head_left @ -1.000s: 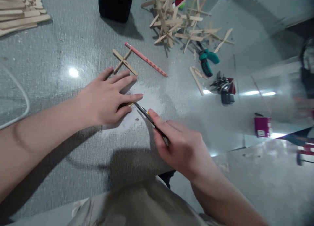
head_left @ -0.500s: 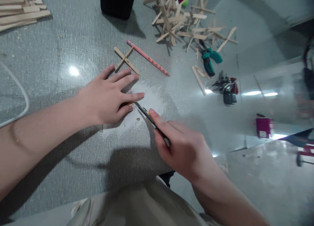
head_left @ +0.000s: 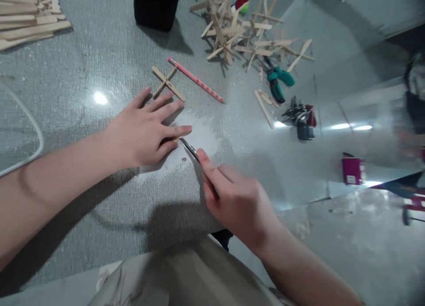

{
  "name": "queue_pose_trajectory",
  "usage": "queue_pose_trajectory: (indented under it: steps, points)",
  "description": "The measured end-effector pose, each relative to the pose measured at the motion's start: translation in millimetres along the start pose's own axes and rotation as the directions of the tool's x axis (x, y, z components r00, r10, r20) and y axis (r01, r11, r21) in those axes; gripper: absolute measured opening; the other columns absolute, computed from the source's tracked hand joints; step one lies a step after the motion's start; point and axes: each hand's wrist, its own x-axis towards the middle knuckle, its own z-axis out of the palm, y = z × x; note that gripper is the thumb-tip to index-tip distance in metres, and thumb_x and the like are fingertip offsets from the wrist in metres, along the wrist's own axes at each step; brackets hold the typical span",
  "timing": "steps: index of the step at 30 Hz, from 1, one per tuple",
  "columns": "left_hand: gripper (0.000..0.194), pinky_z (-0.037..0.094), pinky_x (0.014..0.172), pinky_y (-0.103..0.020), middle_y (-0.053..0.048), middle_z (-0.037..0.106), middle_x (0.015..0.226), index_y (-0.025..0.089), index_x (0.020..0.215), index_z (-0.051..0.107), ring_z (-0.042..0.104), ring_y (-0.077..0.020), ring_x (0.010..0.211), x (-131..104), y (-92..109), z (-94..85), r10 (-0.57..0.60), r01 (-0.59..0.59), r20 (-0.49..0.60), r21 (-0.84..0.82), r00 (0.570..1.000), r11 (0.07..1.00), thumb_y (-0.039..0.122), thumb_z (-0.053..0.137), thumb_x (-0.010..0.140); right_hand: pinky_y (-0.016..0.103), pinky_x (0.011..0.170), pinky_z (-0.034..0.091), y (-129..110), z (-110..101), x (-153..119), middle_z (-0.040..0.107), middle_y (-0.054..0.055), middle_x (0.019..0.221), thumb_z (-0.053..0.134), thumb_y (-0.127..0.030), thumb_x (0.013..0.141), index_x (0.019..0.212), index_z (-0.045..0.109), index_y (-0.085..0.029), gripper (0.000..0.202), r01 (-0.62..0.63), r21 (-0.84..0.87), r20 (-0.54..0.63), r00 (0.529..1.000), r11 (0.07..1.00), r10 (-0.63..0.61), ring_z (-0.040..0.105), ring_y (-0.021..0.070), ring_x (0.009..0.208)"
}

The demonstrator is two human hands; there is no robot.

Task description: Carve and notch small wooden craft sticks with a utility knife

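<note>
**Bladed tool point(head_left: 190, 149) at a wooden piece point(head_left: 177, 139)**

The right hand point(head_left: 232, 195) is closed around the tool, whose tip meets the piece, inward from the near edge of the worktop point(head_left: 113, 67). The left hand point(head_left: 146, 135) lies flat, fingers spread wide; the piece shows between thumb and forefinger, how firmly held cannot be told. Farther from that edge, a wooden cross point(head_left: 166, 81) lies just beyond the left hand, a pink pencil point(head_left: 201, 83) beside it.
</note>
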Motion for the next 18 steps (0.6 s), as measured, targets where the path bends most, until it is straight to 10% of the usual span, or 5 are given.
queue_pose_trajectory:
  steps: [18]
  points:
    - [0.042,0.024,0.125,-0.068,-0.006,0.041,0.166,0.042,0.148,0.058,0.032,-0.0366,0.158,-1.6,4.7,-2.2,-0.044,0.042,0.059,0.03,0.997,0.999,0.048,0.042,0.109,0.029,0.046,0.034,-15.8,20.8,-21.7,0.062,0.0,0.067,0.05,-0.019,0.1,0.147,0.06,-0.009,0.049,-0.038,-0.083,-0.028,0.999,0.996,0.036,0.049,0.0145,0.052]
